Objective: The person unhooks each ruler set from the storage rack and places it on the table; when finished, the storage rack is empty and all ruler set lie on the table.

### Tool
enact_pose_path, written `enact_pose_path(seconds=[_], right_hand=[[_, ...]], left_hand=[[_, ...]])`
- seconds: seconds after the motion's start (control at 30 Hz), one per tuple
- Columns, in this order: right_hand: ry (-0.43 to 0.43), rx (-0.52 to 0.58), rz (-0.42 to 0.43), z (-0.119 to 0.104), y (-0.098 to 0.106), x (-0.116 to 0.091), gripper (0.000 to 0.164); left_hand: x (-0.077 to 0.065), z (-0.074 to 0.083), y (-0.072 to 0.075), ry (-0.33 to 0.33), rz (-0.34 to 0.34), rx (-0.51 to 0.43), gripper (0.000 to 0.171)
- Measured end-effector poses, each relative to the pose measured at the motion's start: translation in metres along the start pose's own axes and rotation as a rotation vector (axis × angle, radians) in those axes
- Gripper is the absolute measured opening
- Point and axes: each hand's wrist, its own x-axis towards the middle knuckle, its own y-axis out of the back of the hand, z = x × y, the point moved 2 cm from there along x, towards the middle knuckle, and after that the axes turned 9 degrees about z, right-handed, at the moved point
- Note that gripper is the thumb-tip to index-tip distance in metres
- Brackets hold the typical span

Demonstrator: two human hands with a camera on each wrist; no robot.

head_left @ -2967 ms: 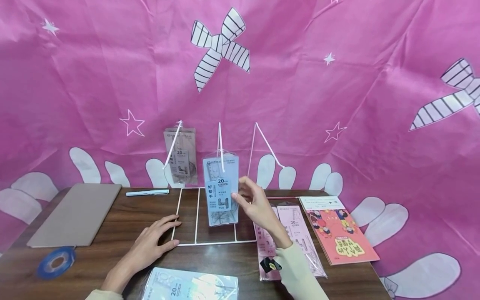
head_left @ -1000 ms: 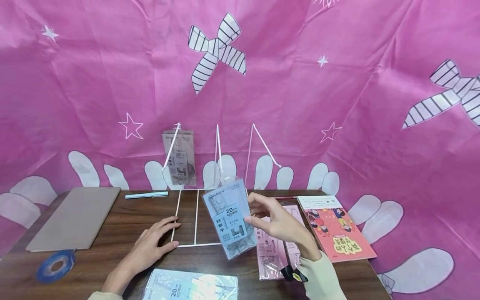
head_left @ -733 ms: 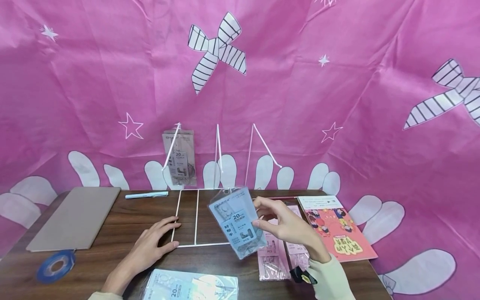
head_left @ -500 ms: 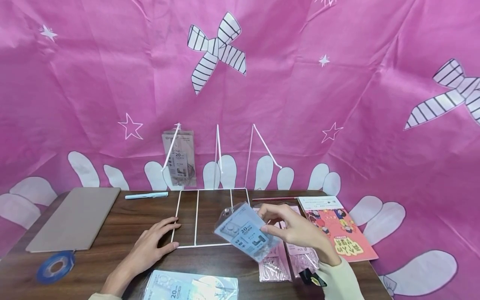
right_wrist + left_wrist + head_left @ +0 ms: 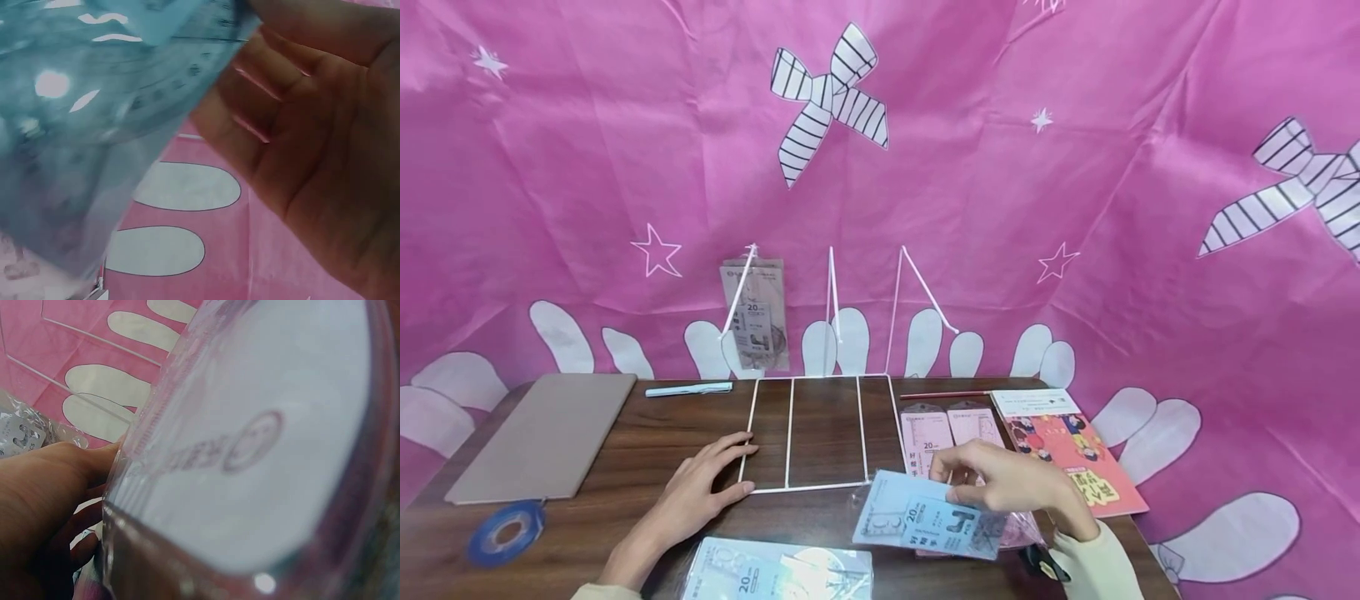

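Observation:
My right hand (image 5: 958, 490) pinches a light-blue ruler-set packet (image 5: 925, 527) by its upper edge and holds it nearly flat, low over the table's near right side. In the right wrist view, the palm (image 5: 312, 156) shows behind the bluish packet (image 5: 112, 125). My left hand (image 5: 715, 471) lies flat on the table, its fingers touching the left edge of a white wire rack (image 5: 823, 487). A grey packet (image 5: 754, 312) hangs on the rack's left hook. The other two hooks are bare. The left wrist view shows my left hand (image 5: 44, 506) beside clear plastic (image 5: 250, 456).
A second blue packet (image 5: 778, 571) lies at the near edge. Two pink packets (image 5: 951, 427) and a red booklet (image 5: 1075, 454) lie to the right. A brown board (image 5: 542, 433), a blue tape roll (image 5: 505, 529) and a pale pen (image 5: 688, 388) are on the left.
My right hand has brought the blue packet down from the rack's middle hook toward the near right, tipping it from upright to nearly flat. The left hand has stayed put.

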Motion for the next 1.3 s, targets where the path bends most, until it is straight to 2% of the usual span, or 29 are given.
enact_pose_path(seconds=[0.13,0.3,0.5,0.63,0.97,1.3], right_hand=[[-0.014,-0.089,-0.057,0.004,-0.009,-0.009,0.014],[-0.044,-0.116,-0.105,0.006,-0.019,-0.02,0.018],[-0.099,-0.154,-0.135,0.015,-0.032,-0.025,0.021],[-0.106,-0.166,-0.147,0.02,-0.04,-0.027,0.021],[-0.107,-0.213,-0.08,0.018,-0.046,-0.026,0.029],[-0.017,-0.214,0.052,0.01,-0.041,-0.011,0.029]], left_hand=[[0.0,0.001,0.0,-0.008,0.006,0.005,0.046],[0.001,0.001,0.002,0.0,-0.001,0.006,0.045],[0.002,0.001,0.002,0.006,-0.005,0.004,0.046],[0.002,0.001,0.001,-0.002,0.003,0.006,0.046],[0.0,-0.003,0.0,0.016,-0.01,-0.007,0.048],[0.0,-0.002,-0.001,0.011,-0.002,-0.013,0.048]])
